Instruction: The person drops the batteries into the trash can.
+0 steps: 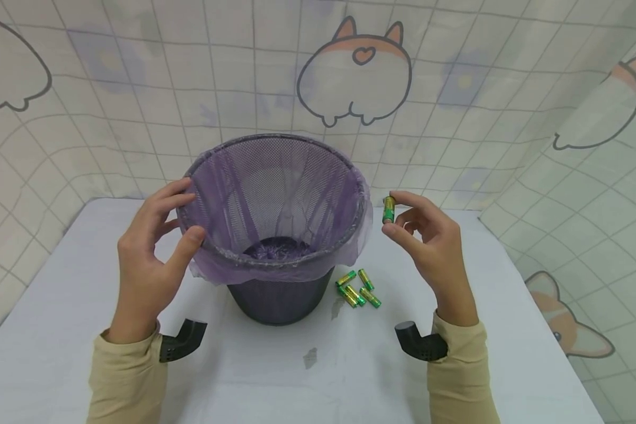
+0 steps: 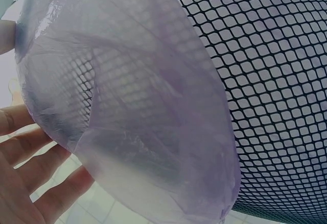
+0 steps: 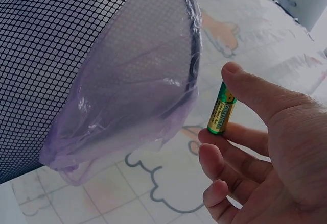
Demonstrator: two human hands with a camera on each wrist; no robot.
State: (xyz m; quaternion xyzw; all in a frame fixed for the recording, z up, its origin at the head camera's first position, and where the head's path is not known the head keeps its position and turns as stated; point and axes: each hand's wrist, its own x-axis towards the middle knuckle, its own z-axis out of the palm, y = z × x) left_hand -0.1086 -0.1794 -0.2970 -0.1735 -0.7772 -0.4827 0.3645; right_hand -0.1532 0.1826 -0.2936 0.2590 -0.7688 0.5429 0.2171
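A black mesh trash bin (image 1: pixel 281 303) with a purple plastic liner (image 1: pixel 291 272) folded over its rim stands on the table. My left hand (image 1: pixel 151 253) holds the bin's rim on the left; the thumb and fingers are spread along it, and the left wrist view shows fingertips passing behind the liner edge. To the right of the bin, my right hand (image 1: pixel 429 238) pinches a green and gold battery (image 1: pixel 388 209) between thumb and fingers, raised above the table. The battery (image 3: pixel 222 110) tilts slightly in the right wrist view, apart from the liner.
Several more green and gold batteries (image 1: pixel 357 288) lie on the white table (image 1: pixel 275 377), close to the bin's right side. A checked cloth backdrop (image 1: pixel 233 76) with cartoon corgi prints surrounds the table. Black devices (image 1: pixel 421 341) are strapped to both wrists.
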